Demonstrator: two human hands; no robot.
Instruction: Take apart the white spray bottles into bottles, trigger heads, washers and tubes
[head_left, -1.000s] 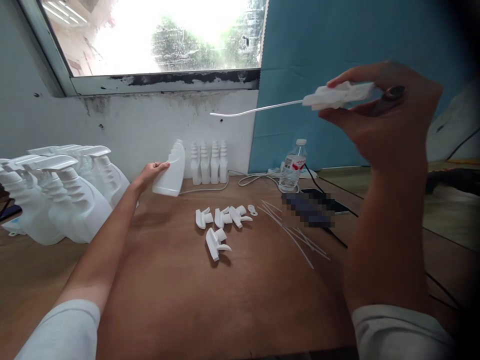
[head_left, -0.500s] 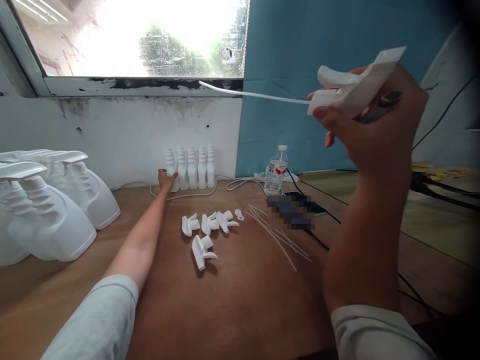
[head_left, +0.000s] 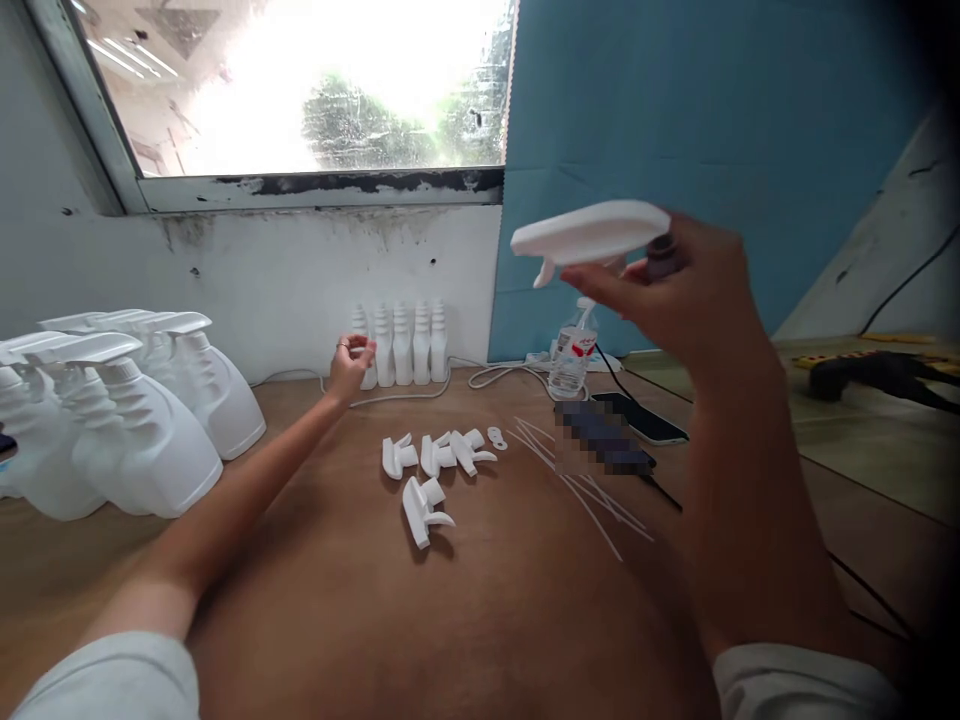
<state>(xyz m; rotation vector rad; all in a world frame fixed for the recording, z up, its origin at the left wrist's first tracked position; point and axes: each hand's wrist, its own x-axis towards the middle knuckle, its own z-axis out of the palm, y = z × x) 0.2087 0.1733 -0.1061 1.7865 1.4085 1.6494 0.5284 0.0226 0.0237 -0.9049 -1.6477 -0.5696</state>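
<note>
My right hand [head_left: 686,290] is raised and grips a white trigger spray head [head_left: 592,225], its nozzle end pointing left and its trigger hanging below. The spray head's lower part is mostly hidden by my fingers. Far out by the wall, my left hand [head_left: 351,368] is in front of the leftmost bottle of a row of upright white plastic bottles [head_left: 402,350]. Its fingers are half-curled with a gap at the thumb, and nothing shows between them; it partly covers that bottle. Several loose spray heads [head_left: 426,510] lie on the table between my arms.
White bottles with spray heads fitted [head_left: 161,440] stand at the left. Thin white tubes [head_left: 577,480] and small white rings [head_left: 496,438] lie mid-table. A clear water bottle [head_left: 574,365], a phone [head_left: 645,418], a blurred-out dark object [head_left: 604,438] and cables occupy the right.
My right hand has lowered and turned the spray head, so its long tube no longer sticks out leftward. My left hand has loosened from around the leftmost bottle, which stays in place.
</note>
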